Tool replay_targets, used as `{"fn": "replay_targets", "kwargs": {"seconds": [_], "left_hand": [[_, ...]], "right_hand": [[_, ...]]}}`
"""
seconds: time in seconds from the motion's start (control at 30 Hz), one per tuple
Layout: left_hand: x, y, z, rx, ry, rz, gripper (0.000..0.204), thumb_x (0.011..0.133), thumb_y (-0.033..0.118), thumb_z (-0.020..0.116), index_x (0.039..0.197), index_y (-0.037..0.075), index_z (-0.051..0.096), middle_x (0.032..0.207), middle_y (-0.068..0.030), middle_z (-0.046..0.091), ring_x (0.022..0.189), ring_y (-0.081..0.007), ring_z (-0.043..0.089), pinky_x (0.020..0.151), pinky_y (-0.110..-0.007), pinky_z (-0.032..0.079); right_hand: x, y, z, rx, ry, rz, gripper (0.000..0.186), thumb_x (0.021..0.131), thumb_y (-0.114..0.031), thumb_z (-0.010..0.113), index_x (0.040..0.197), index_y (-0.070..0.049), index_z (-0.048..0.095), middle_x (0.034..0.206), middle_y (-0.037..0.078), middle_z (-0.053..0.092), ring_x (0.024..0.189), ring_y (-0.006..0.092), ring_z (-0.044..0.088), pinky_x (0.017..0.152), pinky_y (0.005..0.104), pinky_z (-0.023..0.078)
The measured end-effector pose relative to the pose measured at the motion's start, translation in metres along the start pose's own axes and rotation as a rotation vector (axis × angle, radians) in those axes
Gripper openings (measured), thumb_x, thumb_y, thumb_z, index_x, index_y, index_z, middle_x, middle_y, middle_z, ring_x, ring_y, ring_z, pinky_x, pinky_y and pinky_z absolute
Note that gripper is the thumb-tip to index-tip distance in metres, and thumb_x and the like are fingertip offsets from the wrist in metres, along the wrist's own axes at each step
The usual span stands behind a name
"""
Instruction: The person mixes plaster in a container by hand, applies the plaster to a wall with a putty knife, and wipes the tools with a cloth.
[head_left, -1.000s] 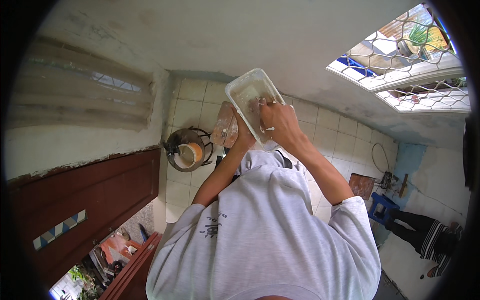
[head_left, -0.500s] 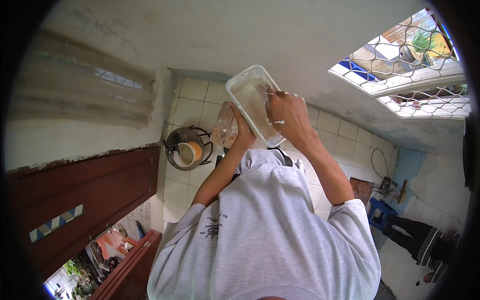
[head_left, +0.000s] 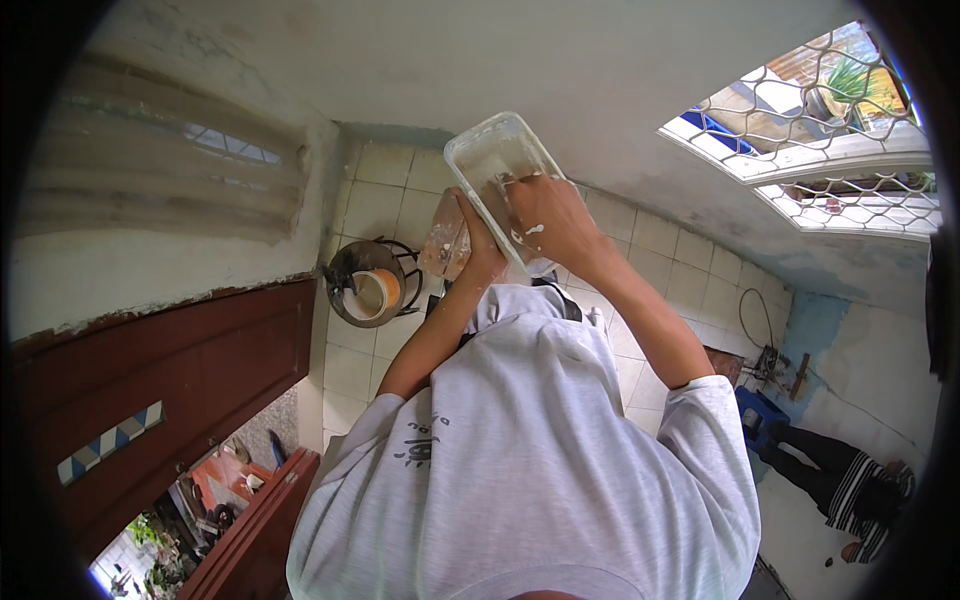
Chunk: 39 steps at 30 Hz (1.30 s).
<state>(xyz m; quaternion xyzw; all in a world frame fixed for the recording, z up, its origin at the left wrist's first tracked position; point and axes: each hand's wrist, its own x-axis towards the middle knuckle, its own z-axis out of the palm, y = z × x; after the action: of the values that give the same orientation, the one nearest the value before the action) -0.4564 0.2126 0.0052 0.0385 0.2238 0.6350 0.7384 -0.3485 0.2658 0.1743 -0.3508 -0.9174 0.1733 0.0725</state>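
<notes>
My left hand [head_left: 482, 245] grips a clear rectangular plastic tub [head_left: 548, 152] by its long side; the tub is tilted and smeared with whitish paste. My right hand [head_left: 550, 215] reaches into the tub, its fingers bent and closed. White paste spots the back of that hand. What the right fingers hold, if anything, is hidden inside the tub. Past the left fingers shows a reddish, white-smeared boxy surface [head_left: 443, 248]; I cannot tell if it is a separate thing.
A round stool [head_left: 365, 318] on the tiled floor carries an orange-and-white bucket [head_left: 390, 285] and a black bag [head_left: 343, 272]. A dark red door [head_left: 200, 370] stands at left. Grilled windows [head_left: 800, 110] are at upper right. Another person [head_left: 850, 490] sits near a blue stool [head_left: 755, 415].
My right hand has moved left and nearer to me, deeper inside the tub. The tub has shifted slightly up and left, with my left hand still on it.
</notes>
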Motion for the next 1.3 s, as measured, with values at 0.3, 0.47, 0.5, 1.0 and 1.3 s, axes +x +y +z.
{"fn": "replay_targets", "kwargs": {"seconds": [0.3, 0.47, 0.5, 1.0, 1.3], "left_hand": [[0.000, 0.009, -0.005, 0.025, -0.036, 0.126, 0.090, 0.093, 0.081, 0.018, 0.155, 0.018, 0.029, 0.153, -0.0075, 0.039, 0.140, -0.0263, 0.040, 0.116, -0.042, 0.035], [0.009, 0.011, -0.025, 0.060, -0.035, 0.136, 0.090, 0.093, 0.080, 0.016, 0.156, 0.016, 0.027, 0.154, -0.0081, 0.038, 0.141, -0.0267, 0.040, 0.116, -0.042, 0.035], [0.010, 0.013, -0.027, 0.042, -0.034, 0.123, 0.090, 0.094, 0.080, 0.015, 0.156, 0.016, 0.027, 0.154, -0.0082, 0.038, 0.141, -0.0267, 0.040, 0.116, -0.042, 0.035], [0.010, 0.023, -0.009, 0.082, -0.058, 0.140, 0.087, 0.096, 0.078, 0.017, 0.155, 0.016, 0.030, 0.152, -0.0091, 0.041, 0.140, -0.0262, 0.042, 0.113, -0.041, 0.039], [0.016, 0.023, -0.013, -0.008, -0.065, 0.140, 0.087, 0.095, 0.078, 0.019, 0.154, 0.016, 0.031, 0.151, -0.0081, 0.042, 0.138, -0.0263, 0.043, 0.114, -0.041, 0.038]], "right_hand": [[0.007, -0.013, -0.013, -0.065, -0.025, 0.182, 0.022, 0.079, -0.007, 0.066, 0.096, 0.007, 0.063, 0.083, 0.024, 0.068, 0.079, 0.0409, 0.069, 0.070, 0.0481, 0.056], [0.008, -0.009, 0.012, -0.028, 0.020, 0.122, 0.026, 0.077, -0.005, 0.066, 0.099, 0.008, 0.064, 0.082, 0.024, 0.068, 0.076, 0.0408, 0.069, 0.068, 0.0476, 0.056], [0.011, -0.011, 0.013, -0.011, -0.006, 0.017, 0.027, 0.076, -0.005, 0.066, 0.099, 0.008, 0.064, 0.081, 0.025, 0.068, 0.075, 0.0408, 0.069, 0.067, 0.0473, 0.056], [0.028, -0.019, -0.010, 0.114, 0.064, 0.120, 0.020, 0.074, -0.004, 0.067, 0.089, 0.008, 0.065, 0.078, 0.024, 0.068, 0.075, 0.0406, 0.069, 0.069, 0.0487, 0.056], [0.027, -0.011, 0.006, 0.014, 0.073, 0.114, 0.021, 0.077, -0.007, 0.066, 0.092, 0.007, 0.064, 0.078, 0.024, 0.068, 0.075, 0.0405, 0.069, 0.066, 0.0473, 0.056]]}}
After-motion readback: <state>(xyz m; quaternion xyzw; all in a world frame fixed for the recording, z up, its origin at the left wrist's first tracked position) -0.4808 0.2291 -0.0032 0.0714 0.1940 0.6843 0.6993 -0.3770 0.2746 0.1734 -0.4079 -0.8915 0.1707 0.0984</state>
